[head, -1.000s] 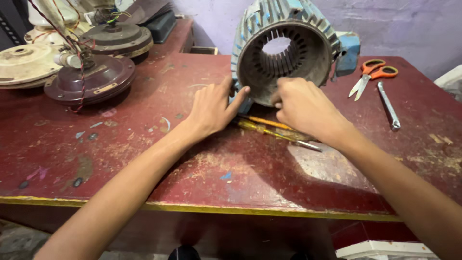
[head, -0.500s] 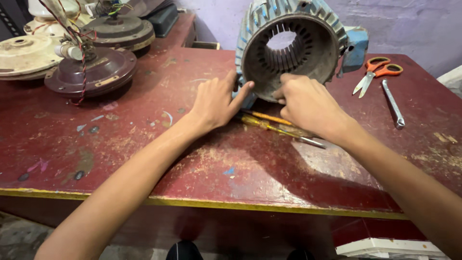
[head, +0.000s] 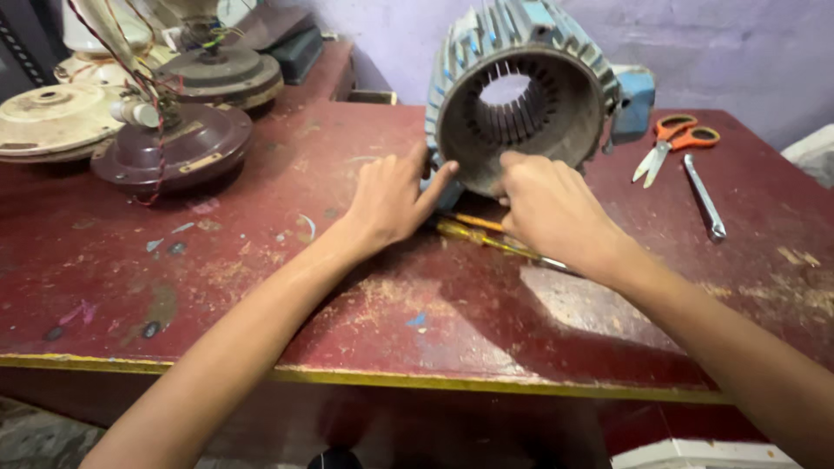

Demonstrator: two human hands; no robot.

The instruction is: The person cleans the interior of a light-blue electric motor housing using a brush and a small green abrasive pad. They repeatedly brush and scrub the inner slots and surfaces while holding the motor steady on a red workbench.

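Note:
A finned grey-blue motor stator housing lies on its side on a worn red table, its open slotted bore facing me. My left hand rests against the lower left rim of the housing, fingers spread. My right hand presses at the bottom front rim, fingers curled toward the opening; whether it pinches anything is hidden. Two yellow-handled screwdrivers lie on the table just below both hands.
Orange-handled scissors and a metal wrench lie at the right. Ceiling-fan motor bodies, brown and cream, with red wires, stand at the left. A blue box sits behind the housing. The table's yellow front edge runs close to me.
The view has shifted slightly closer and lower. Both hands stay at the housing's front rim, the left thumb pressed more against the rim.

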